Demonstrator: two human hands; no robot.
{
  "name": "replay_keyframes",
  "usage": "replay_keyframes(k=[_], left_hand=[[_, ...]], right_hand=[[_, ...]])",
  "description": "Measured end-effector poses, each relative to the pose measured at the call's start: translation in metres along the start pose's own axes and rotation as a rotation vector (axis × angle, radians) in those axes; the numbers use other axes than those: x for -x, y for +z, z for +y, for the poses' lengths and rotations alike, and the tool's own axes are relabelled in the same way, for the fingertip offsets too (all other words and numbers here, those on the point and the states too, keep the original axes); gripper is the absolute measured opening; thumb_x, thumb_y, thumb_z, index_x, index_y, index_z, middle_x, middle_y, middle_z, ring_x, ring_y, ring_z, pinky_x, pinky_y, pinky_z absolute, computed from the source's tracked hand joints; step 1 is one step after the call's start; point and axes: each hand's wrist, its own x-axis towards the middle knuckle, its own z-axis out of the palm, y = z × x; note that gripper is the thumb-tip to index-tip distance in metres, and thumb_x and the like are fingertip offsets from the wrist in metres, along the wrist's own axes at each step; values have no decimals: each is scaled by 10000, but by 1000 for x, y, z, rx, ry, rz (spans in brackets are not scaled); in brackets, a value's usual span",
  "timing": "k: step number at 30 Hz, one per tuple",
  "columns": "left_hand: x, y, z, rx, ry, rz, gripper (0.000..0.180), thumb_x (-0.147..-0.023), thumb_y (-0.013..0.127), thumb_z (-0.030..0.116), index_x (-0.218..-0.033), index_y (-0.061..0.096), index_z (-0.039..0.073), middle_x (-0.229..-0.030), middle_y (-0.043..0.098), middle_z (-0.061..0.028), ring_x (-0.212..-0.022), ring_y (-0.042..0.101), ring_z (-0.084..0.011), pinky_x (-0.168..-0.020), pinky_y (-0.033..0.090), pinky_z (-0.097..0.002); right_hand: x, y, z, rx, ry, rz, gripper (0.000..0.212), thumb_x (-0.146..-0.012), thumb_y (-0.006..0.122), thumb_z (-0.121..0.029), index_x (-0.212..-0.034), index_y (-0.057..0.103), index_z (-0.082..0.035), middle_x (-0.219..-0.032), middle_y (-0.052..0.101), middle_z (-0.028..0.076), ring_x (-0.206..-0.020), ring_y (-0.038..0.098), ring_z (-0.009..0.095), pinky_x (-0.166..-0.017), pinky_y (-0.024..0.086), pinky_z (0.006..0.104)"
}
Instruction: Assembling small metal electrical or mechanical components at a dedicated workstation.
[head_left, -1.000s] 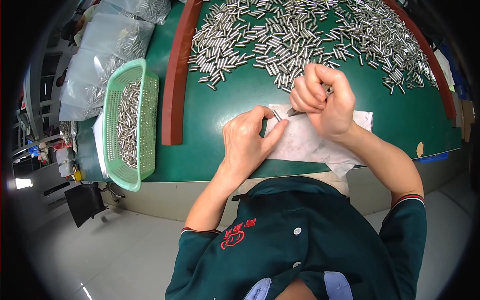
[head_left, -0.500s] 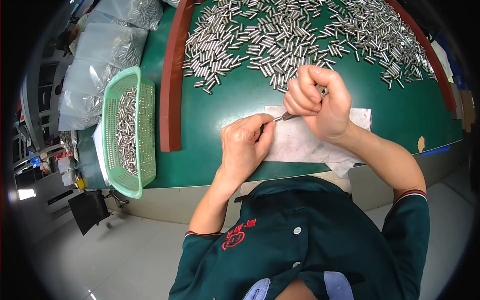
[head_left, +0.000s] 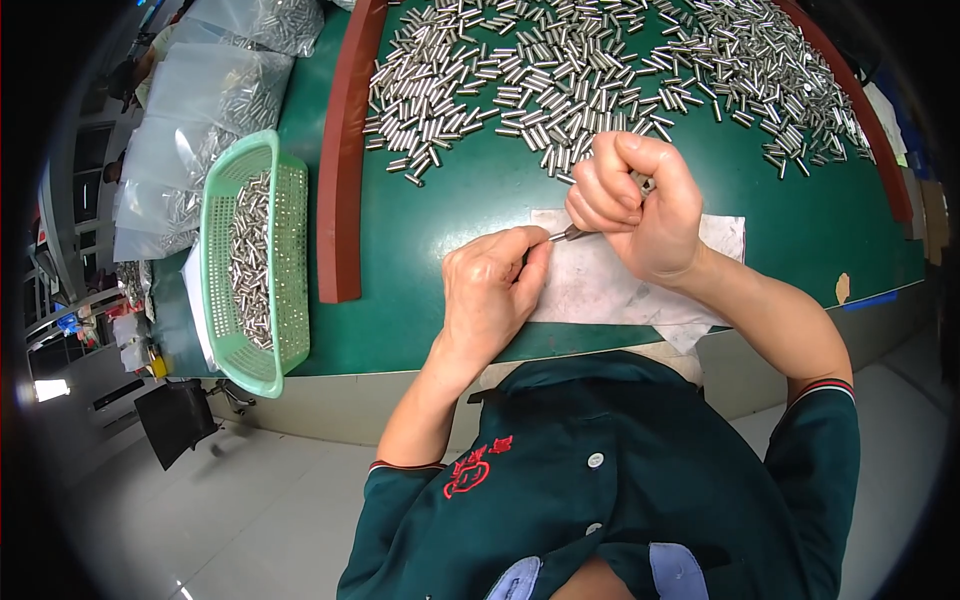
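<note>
Over the near edge of a whitish stained cloth (head_left: 590,290), my left hand (head_left: 488,285) pinches a small silvery metal pin (head_left: 556,238) between thumb and forefinger. My right hand (head_left: 645,210), curled into a fist just to the right, grips a slim tool (head_left: 573,232) whose dark tip meets the end of the pin. Most of the tool is hidden inside the fist, so its kind cannot be made out. Beyond both hands, many loose metal pins (head_left: 560,85) lie spread across the green tabletop (head_left: 450,215).
Left of a reddish-brown bar (head_left: 342,190) stands a light green plastic basket (head_left: 292,250) with metal pins in it. Clear bags (head_left: 195,90) of pins lie at the far left. Another brown bar (head_left: 880,170) bounds the right side. A black chair (head_left: 175,420) is below left.
Both hands hold nearly the same pose, with the tool tip still at the pin. The view has shifted very slightly.
</note>
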Motion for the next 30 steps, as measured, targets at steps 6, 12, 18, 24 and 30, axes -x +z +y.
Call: replay_keyframes(k=[6, 12, 18, 24, 30], left_hand=[[0, 1, -2, 24, 12, -11, 62, -668, 622, 14, -713, 583, 29, -517, 501, -97, -445, 500, -245, -429, 386, -319], [0, 2, -2, 63, 10, -25, 72, -663, 617, -9, -707, 571, 24, -496, 486, -108, -429, 493, -258, -413, 381, -323], [2, 4, -5, 48, 43, 25, 69, -676, 610, -18, -708, 563, 22, -460, 450, -82, -384, 465, -210, -392, 361, -296], [0, -14, -14, 1304, -576, -127, 21, -807, 537, 47, -807, 521, 33, -690, 525, -32, -505, 350, -32, -478, 296, -164], [-1, -17, -14, 1610, -639, -185, 79, -836, 499, 56, -904, 513, 16, -788, 519, -81, -494, 293, -27, -452, 278, -149]], right_hand=[[2, 1, 1, 108, 5, -17, 367, -861, 298, -249, -517, 285, -119, -422, 248, -32, -393, 158, 82, -417, 175, 248], [6, 9, 4, 208, -23, -5, 353, -835, 339, -195, -503, 283, -90, -442, 253, -21, -418, 195, 73, -415, 179, 236], [4, 12, 4, 241, -14, -16, 331, -814, 351, -149, -501, 281, -70, -462, 270, -14, -435, 220, 67, -417, 189, 230], [5, 5, 1, 215, -8, -14, 354, -837, 336, -230, -515, 279, -95, -430, 246, -9, -396, 178, 86, -417, 181, 248], [4, 5, 2, 163, 12, -38, 356, -845, 328, -217, -516, 280, -91, -431, 249, -10, -391, 183, 80, -404, 175, 245]])
